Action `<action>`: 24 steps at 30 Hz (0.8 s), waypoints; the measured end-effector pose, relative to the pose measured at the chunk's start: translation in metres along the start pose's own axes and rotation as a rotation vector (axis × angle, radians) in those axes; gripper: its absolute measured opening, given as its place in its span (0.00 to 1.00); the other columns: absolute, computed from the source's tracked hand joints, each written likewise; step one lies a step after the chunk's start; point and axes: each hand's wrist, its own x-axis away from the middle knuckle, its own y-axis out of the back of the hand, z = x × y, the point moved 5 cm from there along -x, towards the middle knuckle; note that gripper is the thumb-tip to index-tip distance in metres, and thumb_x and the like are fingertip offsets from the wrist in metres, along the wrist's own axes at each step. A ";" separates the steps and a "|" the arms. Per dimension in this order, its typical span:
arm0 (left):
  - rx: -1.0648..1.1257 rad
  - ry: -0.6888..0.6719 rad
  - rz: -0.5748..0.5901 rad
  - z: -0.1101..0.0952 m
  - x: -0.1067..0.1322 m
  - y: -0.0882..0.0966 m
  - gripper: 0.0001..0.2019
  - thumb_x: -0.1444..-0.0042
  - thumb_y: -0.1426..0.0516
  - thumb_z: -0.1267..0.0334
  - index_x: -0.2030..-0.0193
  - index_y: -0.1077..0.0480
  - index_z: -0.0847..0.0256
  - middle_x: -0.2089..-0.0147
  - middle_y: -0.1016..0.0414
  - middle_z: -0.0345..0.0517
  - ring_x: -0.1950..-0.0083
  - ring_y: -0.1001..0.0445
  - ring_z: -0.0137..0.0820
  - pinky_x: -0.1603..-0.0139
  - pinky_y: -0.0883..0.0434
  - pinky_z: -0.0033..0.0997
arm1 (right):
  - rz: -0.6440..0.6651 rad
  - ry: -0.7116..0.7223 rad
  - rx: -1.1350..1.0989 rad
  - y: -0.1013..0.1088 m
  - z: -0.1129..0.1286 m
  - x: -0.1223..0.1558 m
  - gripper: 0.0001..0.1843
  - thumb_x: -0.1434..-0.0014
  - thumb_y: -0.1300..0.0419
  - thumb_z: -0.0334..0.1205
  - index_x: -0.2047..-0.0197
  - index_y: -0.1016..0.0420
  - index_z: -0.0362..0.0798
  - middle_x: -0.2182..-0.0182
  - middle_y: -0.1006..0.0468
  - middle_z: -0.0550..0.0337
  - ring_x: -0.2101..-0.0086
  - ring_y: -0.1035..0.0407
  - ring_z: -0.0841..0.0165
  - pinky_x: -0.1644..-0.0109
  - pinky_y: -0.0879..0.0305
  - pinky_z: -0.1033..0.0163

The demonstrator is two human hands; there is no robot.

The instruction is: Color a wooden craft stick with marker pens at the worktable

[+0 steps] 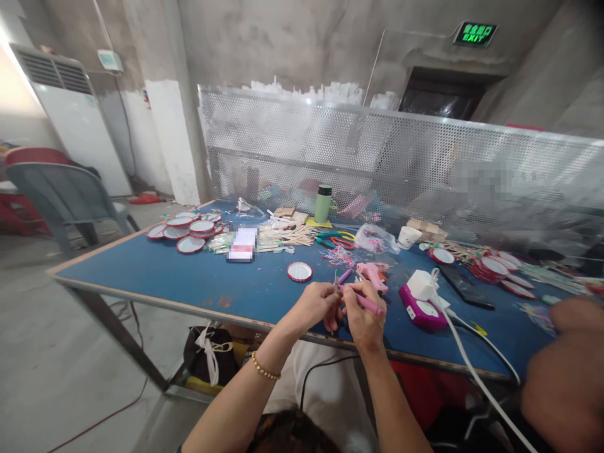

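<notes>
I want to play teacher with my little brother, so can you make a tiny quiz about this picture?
1. Pick one. Which of the person's arms wears the beaded bracelet?
A) the left
B) the right
C) both

2. True or false? The green bottle stands upright.

3. Fill in the missing colour. The right hand holds a ____ pen-shaped tool.

Key: 1. A; 2. true; 3. pink.
</notes>
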 end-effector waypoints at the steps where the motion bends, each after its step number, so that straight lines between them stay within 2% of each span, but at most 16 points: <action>1: -0.002 0.001 0.001 0.000 0.000 0.000 0.16 0.42 0.45 0.52 0.74 0.36 0.61 0.85 0.32 0.38 0.86 0.31 0.26 0.84 0.34 0.21 | -0.003 0.001 0.000 0.000 0.001 0.000 0.13 0.42 0.42 0.45 0.75 0.31 0.50 0.81 0.28 0.64 0.80 0.33 0.70 0.76 0.36 0.65; 6: 0.008 0.010 0.018 0.000 0.000 -0.001 0.15 0.41 0.46 0.53 0.73 0.35 0.61 0.84 0.31 0.39 0.86 0.31 0.27 0.84 0.34 0.22 | -0.032 0.016 0.035 0.003 0.002 0.001 0.12 0.41 0.42 0.44 0.75 0.30 0.50 0.80 0.26 0.63 0.77 0.31 0.68 0.74 0.35 0.65; 14: 0.001 0.002 0.017 0.001 -0.001 0.000 0.14 0.42 0.46 0.55 0.73 0.36 0.61 0.84 0.32 0.39 0.86 0.32 0.27 0.85 0.34 0.23 | 0.002 0.010 0.024 0.001 -0.001 -0.001 0.12 0.42 0.42 0.44 0.75 0.31 0.50 0.80 0.26 0.63 0.77 0.31 0.68 0.73 0.35 0.64; 18: 0.019 -0.006 0.029 0.001 -0.001 0.000 0.14 0.42 0.46 0.54 0.73 0.36 0.62 0.85 0.31 0.39 0.86 0.32 0.27 0.84 0.34 0.23 | -0.027 -0.001 -0.004 0.003 0.000 0.001 0.12 0.42 0.41 0.44 0.75 0.30 0.50 0.81 0.27 0.64 0.80 0.33 0.70 0.75 0.36 0.64; 24: 0.017 -0.005 0.019 0.001 -0.001 0.000 0.14 0.42 0.47 0.55 0.73 0.35 0.62 0.84 0.31 0.40 0.86 0.32 0.27 0.84 0.33 0.23 | 0.009 -0.012 -0.074 0.000 0.001 0.001 0.12 0.42 0.40 0.45 0.75 0.29 0.50 0.81 0.27 0.65 0.84 0.34 0.71 0.79 0.37 0.65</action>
